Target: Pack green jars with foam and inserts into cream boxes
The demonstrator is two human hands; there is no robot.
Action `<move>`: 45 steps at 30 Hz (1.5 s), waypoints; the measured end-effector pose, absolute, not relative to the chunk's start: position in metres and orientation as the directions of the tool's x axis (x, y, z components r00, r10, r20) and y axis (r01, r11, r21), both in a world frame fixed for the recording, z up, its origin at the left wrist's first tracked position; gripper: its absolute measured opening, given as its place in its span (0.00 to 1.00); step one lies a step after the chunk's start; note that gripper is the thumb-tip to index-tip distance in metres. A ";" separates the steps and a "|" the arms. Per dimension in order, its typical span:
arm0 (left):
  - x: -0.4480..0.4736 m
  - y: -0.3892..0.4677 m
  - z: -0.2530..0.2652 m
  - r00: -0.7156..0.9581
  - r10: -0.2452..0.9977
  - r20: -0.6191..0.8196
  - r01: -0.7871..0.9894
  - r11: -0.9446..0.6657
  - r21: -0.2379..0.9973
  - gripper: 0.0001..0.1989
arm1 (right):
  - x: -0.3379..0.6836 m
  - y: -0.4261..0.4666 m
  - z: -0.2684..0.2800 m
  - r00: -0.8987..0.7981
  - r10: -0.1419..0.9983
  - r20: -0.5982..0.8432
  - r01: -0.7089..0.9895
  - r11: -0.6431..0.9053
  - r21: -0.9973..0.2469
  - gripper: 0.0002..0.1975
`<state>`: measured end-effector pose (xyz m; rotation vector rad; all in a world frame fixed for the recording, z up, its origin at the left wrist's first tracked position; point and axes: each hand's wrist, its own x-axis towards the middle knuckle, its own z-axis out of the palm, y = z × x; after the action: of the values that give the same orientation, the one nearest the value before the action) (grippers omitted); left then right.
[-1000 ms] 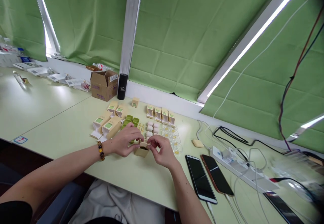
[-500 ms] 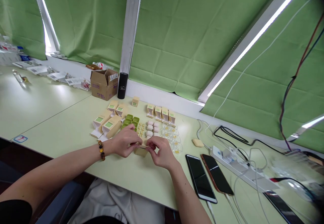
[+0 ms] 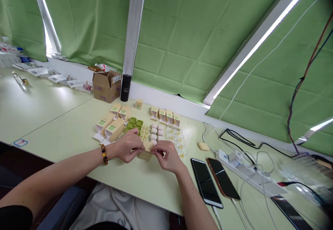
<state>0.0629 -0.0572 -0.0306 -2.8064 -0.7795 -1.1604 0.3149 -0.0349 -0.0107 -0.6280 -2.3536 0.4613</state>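
Observation:
A small tan cardboard box (image 3: 145,155) stands on the table between my hands, its top panel (image 3: 148,146) facing up. My left hand (image 3: 129,146) pinches the box at its left upper edge. Thumb and fingers of my right hand (image 3: 166,155) close on the right upper edge. Just behind the box are green trays (image 3: 134,123), small yellow pieces (image 3: 145,133), pale pink and white round-edged pieces (image 3: 154,131) and clear plastic pieces with yellow centres (image 3: 179,141). Whatever is inside the box is hidden.
Tan boxes with green labels (image 3: 114,129) lie left of the trays, and several open ones (image 3: 169,118) stand behind. A carton (image 3: 106,87) and black cylinder (image 3: 126,88) stand farther back. Two phones (image 3: 206,182) and a cabled power strip (image 3: 246,171) occupy the right.
The top of the small box now lies flatter and shows more of its surface. My hands have shifted slightly apart along its upper edge; the surrounding things stay put.

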 end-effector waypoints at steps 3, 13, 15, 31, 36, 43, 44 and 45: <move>0.064 -0.057 -0.029 0.609 0.418 0.674 0.432 -0.887 0.161 0.06 | 0.315 -0.035 -0.011 -0.683 0.560 0.469 0.326 0.809 -0.490 0.09; 0.067 -0.054 -0.032 0.476 0.569 0.670 0.617 -0.759 0.206 0.10 | 0.319 -0.036 -0.002 -0.685 0.660 0.309 0.448 0.716 -0.535 0.08; 0.067 -0.051 -0.035 0.402 0.628 0.666 0.704 -0.677 0.213 0.13 | 0.320 -0.037 0.003 -0.684 0.680 0.265 0.490 0.697 -0.524 0.13; 0.066 -0.047 -0.039 0.374 0.675 0.636 0.726 -0.640 0.252 0.16 | 0.325 -0.036 0.011 -0.681 0.710 0.179 0.513 0.637 -0.575 0.18; 0.067 -0.048 -0.037 0.392 0.651 0.651 0.692 -0.674 0.258 0.08 | 0.326 -0.032 0.006 -0.666 0.712 0.220 0.509 0.650 -0.564 0.15; 0.066 -0.050 -0.034 0.351 0.657 0.667 0.690 -0.663 0.291 0.08 | 0.328 -0.025 -0.002 -0.591 0.731 0.340 0.500 0.663 -0.557 0.12; 0.067 -0.051 -0.032 0.351 0.658 0.666 0.681 -0.668 0.301 0.08 | 0.328 -0.023 -0.003 -0.562 0.744 0.362 0.521 0.658 -0.543 0.12; 0.068 -0.053 -0.029 0.355 0.662 0.660 0.672 -0.671 0.311 0.08 | 0.328 -0.021 -0.006 -0.527 0.759 0.383 0.550 0.648 -0.527 0.12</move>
<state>0.0676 -0.0525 -0.0295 -2.5752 -1.2679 -1.2440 0.3281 -0.0208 -0.0056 -1.0132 -2.2724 0.4610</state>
